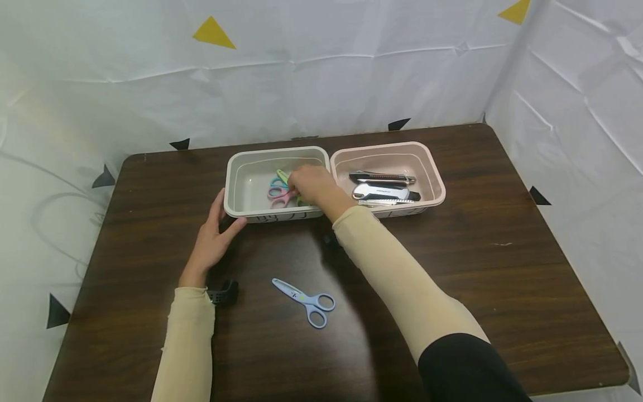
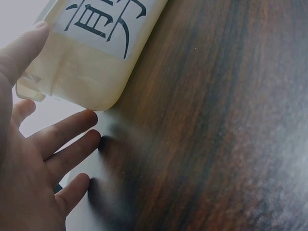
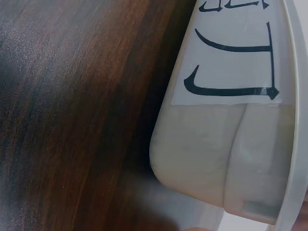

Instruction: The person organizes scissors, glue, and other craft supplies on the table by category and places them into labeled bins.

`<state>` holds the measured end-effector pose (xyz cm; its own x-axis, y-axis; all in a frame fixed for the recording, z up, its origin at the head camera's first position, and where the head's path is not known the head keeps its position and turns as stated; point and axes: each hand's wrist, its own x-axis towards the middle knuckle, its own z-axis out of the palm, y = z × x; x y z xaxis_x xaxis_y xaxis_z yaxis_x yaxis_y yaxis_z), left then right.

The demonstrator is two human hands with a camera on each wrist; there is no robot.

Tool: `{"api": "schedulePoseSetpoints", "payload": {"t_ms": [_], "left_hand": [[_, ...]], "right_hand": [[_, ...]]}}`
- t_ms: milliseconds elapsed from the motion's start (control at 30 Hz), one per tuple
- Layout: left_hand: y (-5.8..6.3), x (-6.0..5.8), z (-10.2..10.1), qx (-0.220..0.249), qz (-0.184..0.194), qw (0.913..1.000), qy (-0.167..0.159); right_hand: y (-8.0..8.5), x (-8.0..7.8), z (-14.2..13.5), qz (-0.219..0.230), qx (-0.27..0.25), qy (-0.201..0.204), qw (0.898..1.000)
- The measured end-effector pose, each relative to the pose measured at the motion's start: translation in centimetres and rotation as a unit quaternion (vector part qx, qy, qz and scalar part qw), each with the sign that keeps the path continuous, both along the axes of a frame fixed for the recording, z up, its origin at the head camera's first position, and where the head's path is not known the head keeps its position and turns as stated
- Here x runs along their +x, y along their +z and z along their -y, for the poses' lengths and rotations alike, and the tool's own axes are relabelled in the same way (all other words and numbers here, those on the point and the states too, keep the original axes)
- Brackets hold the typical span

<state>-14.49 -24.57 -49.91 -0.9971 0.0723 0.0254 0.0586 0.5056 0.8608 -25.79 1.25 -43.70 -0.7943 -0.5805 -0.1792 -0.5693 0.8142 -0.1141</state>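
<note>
In the head view my right hand (image 1: 311,183) reaches into the grey-white bin (image 1: 241,195), its fingers bent over a pair of green scissors (image 1: 282,176); the fingertips are hidden. Pink-handled scissors (image 1: 283,200) and a blue handle (image 1: 278,183) lie beside them in the bin. My left hand (image 1: 213,240) is at the bin's front left corner, thumb along the front and fingers spread by the left side. In the left wrist view the left hand (image 2: 43,159) has its thumb near the labelled wall. Light blue scissors (image 1: 303,300) lie on the table nearer me.
A pink bin (image 1: 437,187) stands right against the grey-white one and holds several box cutters (image 1: 384,192). Both stand toward the back of the dark wooden table (image 1: 502,268). White sheeting (image 1: 321,95) hangs behind and at the sides.
</note>
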Motion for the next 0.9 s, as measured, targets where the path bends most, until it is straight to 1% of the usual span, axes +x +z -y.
{"api": "schedulePoseSetpoints", "payload": {"t_ms": [367,700,900], "left_hand": [[0.1,0.0,0.0,-0.003,0.001,1.0000,0.001],[0.2,0.1,0.0,-0.002,0.001,1.0000,0.005],[0.3,0.1,-0.1,-0.003,0.000,1.0000,0.003]], "right_hand": [[-0.1,-0.1,0.2,0.001,-0.002,0.003,1.000],[0.5,0.2,0.2,-0.004,0.008,0.004,1.000],[1.0,0.2,-0.1,0.005,-0.003,0.008,1.000]]}}
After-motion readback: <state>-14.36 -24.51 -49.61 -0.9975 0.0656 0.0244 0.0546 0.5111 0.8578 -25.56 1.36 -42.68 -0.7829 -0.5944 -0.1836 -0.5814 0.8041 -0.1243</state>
